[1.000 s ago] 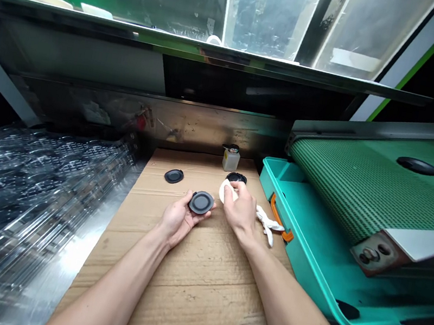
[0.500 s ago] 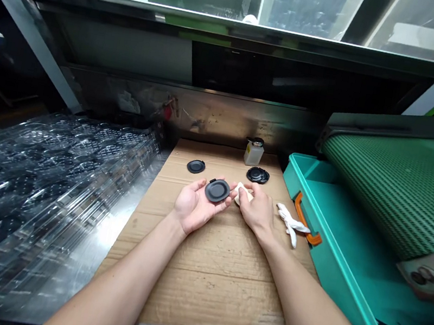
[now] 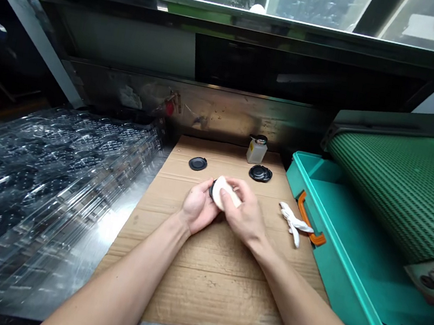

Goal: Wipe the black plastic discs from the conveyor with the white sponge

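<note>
In my left hand [image 3: 198, 207] rests a black oval plastic part [image 3: 212, 188], with only its left edge showing. My right hand [image 3: 245, 211] is closed on a white oval pad [image 3: 224, 192], which lies over the black part and covers most of it. The two hands meet above a cardboard sheet [image 3: 221, 289]. Beyond them on the cardboard lie a single black oval part [image 3: 197, 163] to the left and some overlapping black parts [image 3: 260, 173] to the right. A whitish pump bottle [image 3: 257, 151] with a dark top stands behind.
Crumpled white gloves or cloth [image 3: 294, 224] lie right of my hands. A turquoise bin [image 3: 341, 278] with an orange handle [image 3: 310, 221] borders the cardboard, below a green conveyor belt [image 3: 408, 176]. Clear plastic trays [image 3: 45, 179] are stacked left. A metal shelf edge [image 3: 224, 12] crosses above.
My right hand has moved left with the white pad, bringing it over the black part in my left hand. The view has shifted slightly.
</note>
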{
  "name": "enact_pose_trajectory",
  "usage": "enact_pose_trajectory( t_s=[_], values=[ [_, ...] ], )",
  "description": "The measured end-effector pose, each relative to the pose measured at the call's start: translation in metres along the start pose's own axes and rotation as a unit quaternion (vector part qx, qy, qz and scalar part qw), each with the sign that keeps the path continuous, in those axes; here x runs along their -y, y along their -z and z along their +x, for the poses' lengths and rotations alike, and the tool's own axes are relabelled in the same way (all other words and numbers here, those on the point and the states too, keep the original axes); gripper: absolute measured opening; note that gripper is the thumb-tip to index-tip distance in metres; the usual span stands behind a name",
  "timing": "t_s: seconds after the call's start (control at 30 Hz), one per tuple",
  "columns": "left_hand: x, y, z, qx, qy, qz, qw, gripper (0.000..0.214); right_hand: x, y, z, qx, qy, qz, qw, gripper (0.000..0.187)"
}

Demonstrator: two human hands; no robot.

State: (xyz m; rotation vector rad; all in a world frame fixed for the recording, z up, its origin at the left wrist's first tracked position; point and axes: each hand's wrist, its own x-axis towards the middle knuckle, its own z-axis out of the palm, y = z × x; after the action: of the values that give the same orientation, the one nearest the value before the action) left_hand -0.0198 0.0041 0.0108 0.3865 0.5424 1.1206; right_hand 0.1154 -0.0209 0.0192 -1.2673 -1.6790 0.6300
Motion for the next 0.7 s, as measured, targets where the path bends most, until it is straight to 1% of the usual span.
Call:
enact_pose_trajectory(
  t_s=[0.03,0.07,0.1,0.17,0.2,0.23,0.27,0.3,0.33,0.37,0.47,0.5,0.53,0.6,0.7],
  values=[
    [0.001,0.001,0.001,-0.007,-0.01,0.005,1.0,0.03,0.0,0.003,0.001,0.051,0.006,-0.011,0.999,0.03],
    [0.001,0.001,0.002,-0.015,-0.02,0.011,1.0,0.029,0.0,0.007,0.003,0.084,0.006,-0.032,0.996,0.025],
    [0.002,0.002,0.003,-0.025,-0.029,0.018,0.999,0.028,-0.001,0.011,0.005,0.093,0.0,-0.056,0.994,0.022],
    [0.002,0.002,0.004,-0.039,-0.043,0.03,0.998,0.027,-0.004,0.02,0.009,0.06,-0.019,-0.078,0.995,0.02],
    [0.002,0.002,0.005,-0.039,-0.046,0.035,0.998,0.027,-0.005,0.022,0.01,0.047,-0.024,-0.068,0.996,0.021],
    [0.002,0.002,0.005,-0.036,-0.045,0.038,0.998,0.027,-0.006,0.023,0.011,0.048,-0.025,-0.05,0.997,0.023],
    [0.002,0.002,0.005,-0.031,-0.043,0.037,0.998,0.027,-0.008,0.022,0.011,0.063,-0.024,-0.033,0.997,0.024],
    [0.001,0.002,0.005,-0.026,-0.04,0.034,0.998,0.027,-0.01,0.021,0.011,0.078,-0.024,-0.03,0.996,0.024],
    [0.0,0.003,0.005,-0.025,-0.038,0.029,0.999,0.027,-0.012,0.019,0.011,0.074,-0.026,-0.044,0.996,0.024],
    [-0.002,0.003,0.005,-0.027,-0.035,0.023,0.999,0.027,-0.016,0.019,0.012,0.047,-0.032,-0.072,0.996,0.024],
    [-0.013,0.006,0.004,-0.034,-0.026,-0.019,0.999,0.029,-0.028,0.019,0.014,-0.08,-0.062,-0.151,0.983,0.026],
    [-0.017,0.006,0.003,-0.03,-0.023,-0.039,0.999,0.029,-0.032,0.019,0.014,-0.099,-0.071,-0.165,0.979,0.027],
    [-0.02,0.005,0.002,-0.024,-0.022,-0.062,0.998,0.029,-0.036,0.019,0.014,-0.095,-0.078,-0.175,0.977,0.027],
    [-0.025,0.002,-0.002,-0.01,-0.027,-0.106,0.994,0.03,-0.042,0.017,0.013,-0.058,-0.083,-0.194,0.976,0.027],
    [-0.027,-0.004,-0.009,0.024,-0.013,-0.144,0.989,0.05,-0.047,0.011,0.01,-0.018,-0.075,-0.217,0.973,0.027]
  ],
)
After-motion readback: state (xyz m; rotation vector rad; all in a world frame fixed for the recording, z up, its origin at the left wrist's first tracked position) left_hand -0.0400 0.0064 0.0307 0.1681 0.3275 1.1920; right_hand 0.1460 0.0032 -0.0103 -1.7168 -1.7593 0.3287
